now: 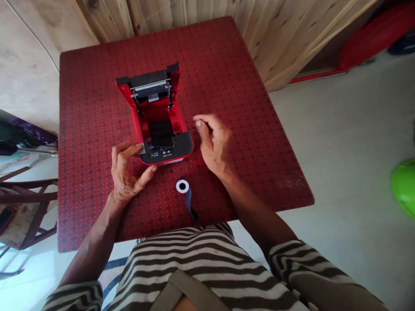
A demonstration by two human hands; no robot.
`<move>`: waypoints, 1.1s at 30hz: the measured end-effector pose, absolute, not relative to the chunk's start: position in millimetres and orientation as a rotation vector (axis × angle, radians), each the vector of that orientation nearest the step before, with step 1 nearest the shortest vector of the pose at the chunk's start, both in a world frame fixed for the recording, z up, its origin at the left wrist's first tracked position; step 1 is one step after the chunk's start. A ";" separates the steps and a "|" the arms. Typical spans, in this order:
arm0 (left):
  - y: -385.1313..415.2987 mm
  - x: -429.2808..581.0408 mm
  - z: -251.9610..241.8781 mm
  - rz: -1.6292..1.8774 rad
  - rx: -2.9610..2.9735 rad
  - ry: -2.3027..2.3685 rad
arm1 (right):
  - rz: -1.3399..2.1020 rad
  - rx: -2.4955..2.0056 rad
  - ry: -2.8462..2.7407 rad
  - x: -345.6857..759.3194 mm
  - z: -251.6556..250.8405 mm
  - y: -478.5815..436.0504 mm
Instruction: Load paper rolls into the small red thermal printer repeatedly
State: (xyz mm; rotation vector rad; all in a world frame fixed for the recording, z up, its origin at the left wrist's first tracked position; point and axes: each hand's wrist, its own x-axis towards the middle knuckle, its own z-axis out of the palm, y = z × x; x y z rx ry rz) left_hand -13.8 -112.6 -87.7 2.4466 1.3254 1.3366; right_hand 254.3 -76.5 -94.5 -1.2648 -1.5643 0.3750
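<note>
A small red and black printer (171,149) stands on the table with its lid (151,84) raised, showing a metal bar and a roller. Inside the red bay lies a dark flat piece (161,134). My left hand (128,168) grips the printer's front left corner, fingers on a grey tab and thumb at the front edge. Just right of the printer, my right hand (214,140) hovers with curled fingers, thumb tip close to the index finger; nothing shows between them. Nearer to me is a small white-ended roll (182,186) with a dark blue strip trailing from it.
The table (259,168) has a red patterned cover. Wooden panelling (207,13) rises behind it. To the left is a wooden chair (29,198); on the floor at the right sits a bright green object (403,188).
</note>
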 end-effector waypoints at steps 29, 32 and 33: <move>-122.2 -9.9 -95.1 1.258 2.428 1.374 | 0.203 -1.035 -2.335 215.7 -17.7 -22.5; -121.5 -10.4 -96.2 1.258 2.467 1.381 | 0.222 -1.123 -2.205 245.4 7.7 -51.5; -121.2 -10.4 -96.5 1.252 2.480 1.390 | 0.267 -1.148 -2.125 258.7 8.5 -57.1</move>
